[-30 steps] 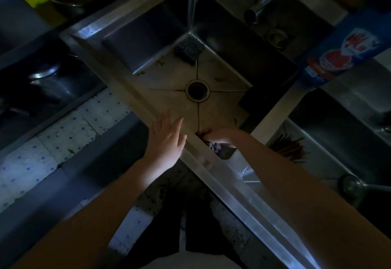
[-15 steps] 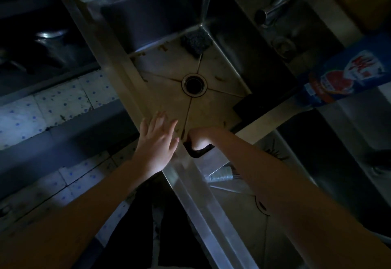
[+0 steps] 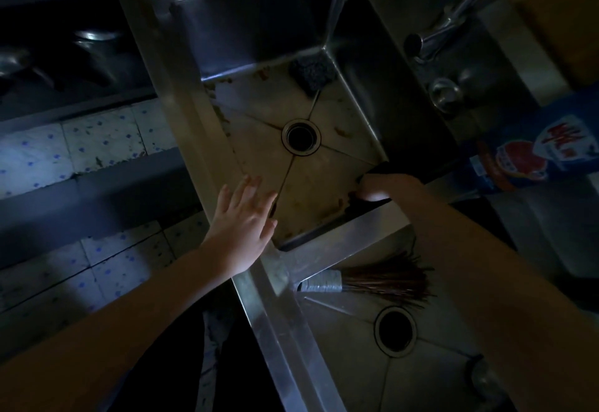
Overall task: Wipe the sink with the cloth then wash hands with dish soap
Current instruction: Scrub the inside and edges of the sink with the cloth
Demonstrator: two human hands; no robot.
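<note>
- We list 1 stainless-steel rectangular sink point(image 3: 194, 139), its stained floor creased by 4 folds that run to a round metal drain point(image 3: 300, 136) at the centre.
- We find the left hand point(image 3: 241, 233) spread flat, fingers straight and slightly fanned, holding nothing. It lies over the sink's near-left rim with the fingertips reaching above the basin floor.
- We find the right hand point(image 3: 385, 186) down inside the basin at its right corner, fingers curled into a grip on the dark cloth point(image 3: 382, 169).
- The dark cloth sits on the sink floor in that right corner, against the wall. It shows above and below the knuckles.
- We note 1 blue plastic dish soap bottle with a red-and-white label point(image 3: 531, 155) on the counter to the right of the sink, apart from both hands.
- 1 dark square scouring pad point(image 3: 312, 71) rests in the far corner of the basin.
- 1 metal tap point(image 3: 453, 19) stands at the upper right.
- 1 brown bristle brush with a grey taped handle point(image 3: 382, 278) lies in the second steel basin point(image 3: 340, 363), near that basin's own drain.
- White floor tiles with blue dots point(image 3: 97, 142) show at the left.
</note>
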